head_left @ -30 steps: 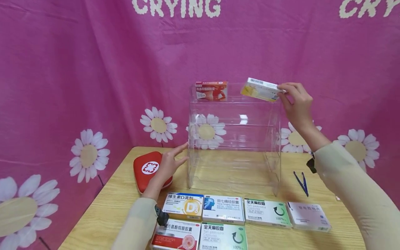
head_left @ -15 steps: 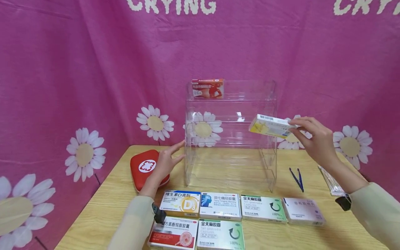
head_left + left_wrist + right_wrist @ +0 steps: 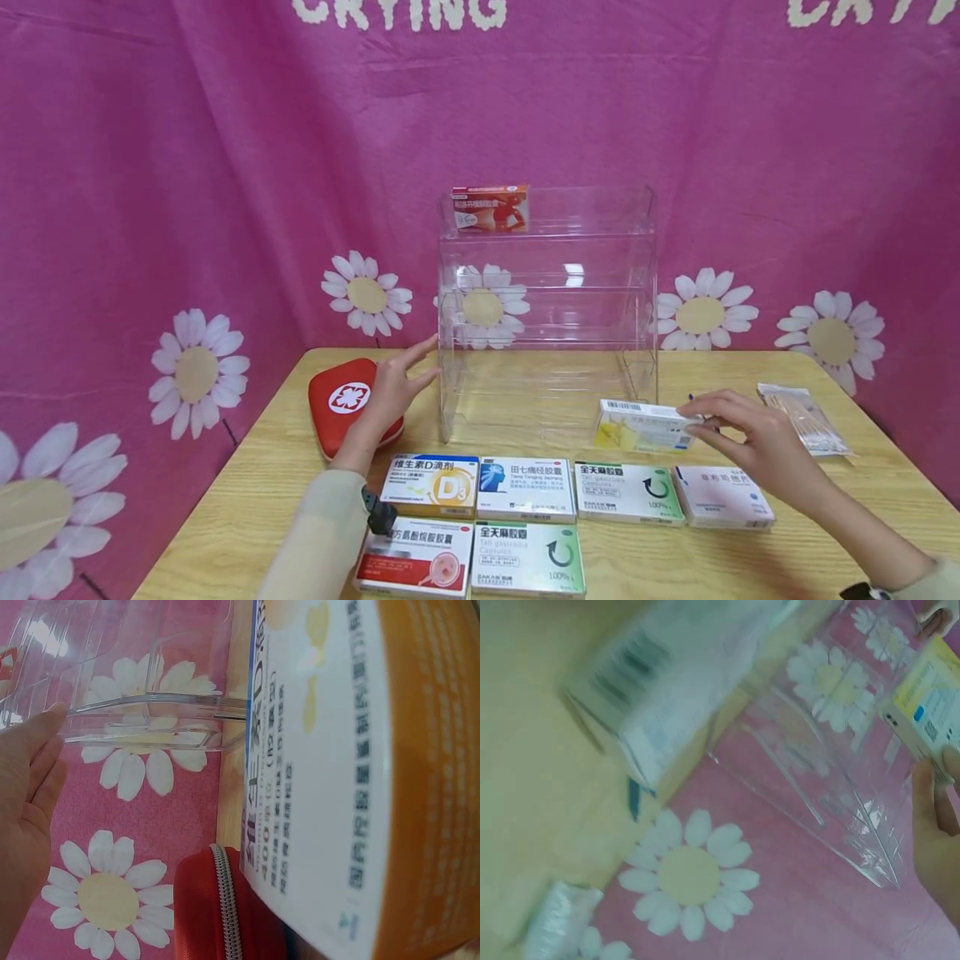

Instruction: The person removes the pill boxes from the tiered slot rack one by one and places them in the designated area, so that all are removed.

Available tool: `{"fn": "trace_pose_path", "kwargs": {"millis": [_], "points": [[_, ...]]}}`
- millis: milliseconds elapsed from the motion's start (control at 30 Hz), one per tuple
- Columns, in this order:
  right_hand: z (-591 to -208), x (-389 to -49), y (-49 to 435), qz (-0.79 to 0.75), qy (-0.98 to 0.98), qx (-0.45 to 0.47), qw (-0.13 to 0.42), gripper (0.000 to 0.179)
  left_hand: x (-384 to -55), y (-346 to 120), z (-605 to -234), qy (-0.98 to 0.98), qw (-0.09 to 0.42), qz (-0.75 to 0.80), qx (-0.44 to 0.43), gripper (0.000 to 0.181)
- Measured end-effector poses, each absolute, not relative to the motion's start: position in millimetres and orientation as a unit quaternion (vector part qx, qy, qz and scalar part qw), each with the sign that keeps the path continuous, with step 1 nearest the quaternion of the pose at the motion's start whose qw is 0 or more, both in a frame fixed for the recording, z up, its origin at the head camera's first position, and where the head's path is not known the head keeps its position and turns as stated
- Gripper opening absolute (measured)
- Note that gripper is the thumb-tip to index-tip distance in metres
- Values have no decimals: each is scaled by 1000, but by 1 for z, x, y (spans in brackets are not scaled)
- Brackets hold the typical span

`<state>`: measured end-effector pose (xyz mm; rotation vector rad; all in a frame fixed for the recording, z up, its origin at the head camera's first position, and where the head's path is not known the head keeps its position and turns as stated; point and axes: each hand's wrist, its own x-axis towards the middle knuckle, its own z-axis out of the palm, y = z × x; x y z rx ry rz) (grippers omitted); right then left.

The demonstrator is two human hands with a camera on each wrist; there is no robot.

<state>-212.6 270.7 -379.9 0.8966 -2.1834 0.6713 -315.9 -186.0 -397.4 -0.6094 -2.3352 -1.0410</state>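
My right hand (image 3: 765, 446) pinches the right end of a yellow-and-white medicine box (image 3: 643, 427), low before the right front of the clear acrylic display rack (image 3: 551, 371). In the right wrist view the same medicine box (image 3: 930, 701) shows between thumb and fingers. Fairly straight fingers of my left hand (image 3: 395, 387) touch the rack's left side, and the left wrist view has their tips at its clear edge. A red medicine box (image 3: 491, 208) stands on the top tier, at the left.
Two rows of medicine boxes lie in front of the rack, among them a vitamin D box (image 3: 429, 485) and a pale purple box (image 3: 722, 497). A red zip case (image 3: 337, 417) is at left, and a packet of cotton swabs (image 3: 804, 419) at right. Tweezers are mostly hidden behind my right hand.
My right hand has brought the yellow-and-white medicine box down from the rack's top tier to just above the table. My left hand has stayed at the rack's side.
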Motion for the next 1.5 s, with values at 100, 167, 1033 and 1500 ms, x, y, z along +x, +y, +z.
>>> {"fn": "trace_pose_path", "kwargs": {"millis": [100,167,1033,1500], "points": [[-394,-200,270,283,-839,354,302,52,-315,-186,-398,-859,259,-380,-224,51],[-403,-194,270,302,-835,364,281,52,-314,-186,-398,-858,261,-379,-226,51],[-448,-175,272,352,-863,362,-18,15,-313,-186,-397,-865,237,-388,-214,54],[-459,-179,267,273,-861,426,40,14,-313,-184,-397,-862,244,-389,-217,54]]}}
